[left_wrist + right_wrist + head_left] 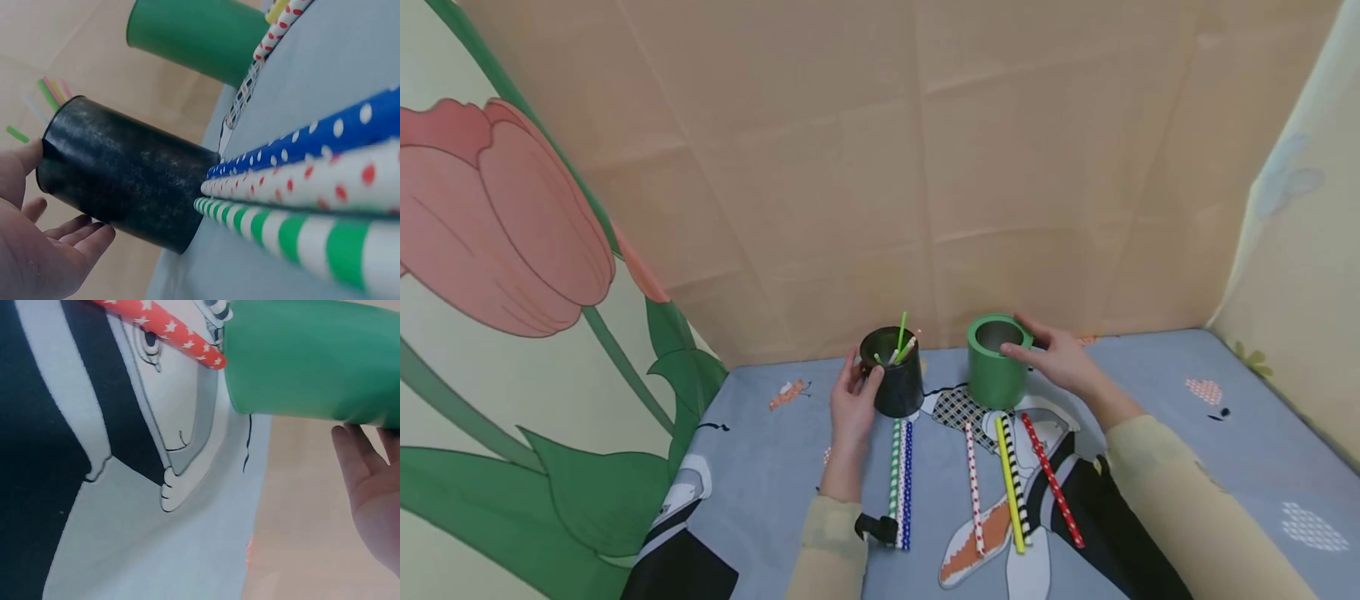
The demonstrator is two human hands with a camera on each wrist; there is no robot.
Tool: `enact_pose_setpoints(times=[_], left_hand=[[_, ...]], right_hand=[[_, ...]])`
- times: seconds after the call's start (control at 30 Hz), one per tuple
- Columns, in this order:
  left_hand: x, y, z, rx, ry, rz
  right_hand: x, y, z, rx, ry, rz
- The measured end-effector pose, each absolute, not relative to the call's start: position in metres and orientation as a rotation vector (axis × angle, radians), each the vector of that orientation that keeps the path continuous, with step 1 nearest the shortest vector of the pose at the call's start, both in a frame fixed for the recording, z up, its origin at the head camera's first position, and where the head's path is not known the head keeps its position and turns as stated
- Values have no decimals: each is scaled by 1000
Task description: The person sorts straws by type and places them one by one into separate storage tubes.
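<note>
In the head view a black cylindrical cup (901, 385) stands upright, several thin coloured sticks (902, 342) inside it. My left hand (852, 408) holds its left side, thumb at the front near the rim. To the right stands a thick-rimmed green cup (996, 379). My right hand (1058, 358) spans its rim, thumb at the front and a finger behind. In the left wrist view the black cup (125, 172) has my left fingertips against its side. The right wrist view shows my right fingers (353, 453) touching the green cup (306, 359), whose rim is out of frame.
Three patterned straws (901, 483) lie side by side before the black cup. Before the green one lie a red-dotted straw (973, 492), a yellow straw (1011, 492), a black-striped straw (1018, 475) and a red straw (1054, 483). A brown sheet (917, 167) hangs behind the blue printed cloth (775, 467).
</note>
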State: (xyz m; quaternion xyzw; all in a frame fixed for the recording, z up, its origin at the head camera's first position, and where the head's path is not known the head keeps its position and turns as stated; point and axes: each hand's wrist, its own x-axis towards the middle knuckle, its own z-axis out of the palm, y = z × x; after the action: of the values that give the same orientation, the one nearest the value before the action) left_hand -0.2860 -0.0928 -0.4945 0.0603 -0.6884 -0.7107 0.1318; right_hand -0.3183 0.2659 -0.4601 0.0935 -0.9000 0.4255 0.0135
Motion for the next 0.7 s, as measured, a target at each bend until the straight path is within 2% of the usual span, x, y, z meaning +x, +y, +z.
enact_pose_setpoints(times=[0.37,0.53,0.7], left_hand=[[-270,-146,-492,301,-2202,-1976],[-253,-170,-503,148,-2582,-1981],[-237,-168,-508,-41,-2846,-1985]], right_hand=[[-319,260,-447,268,-2867,1380],[-318,262,-447,286,-2861,1383],[-319,267,-449,273,-2871,1387]])
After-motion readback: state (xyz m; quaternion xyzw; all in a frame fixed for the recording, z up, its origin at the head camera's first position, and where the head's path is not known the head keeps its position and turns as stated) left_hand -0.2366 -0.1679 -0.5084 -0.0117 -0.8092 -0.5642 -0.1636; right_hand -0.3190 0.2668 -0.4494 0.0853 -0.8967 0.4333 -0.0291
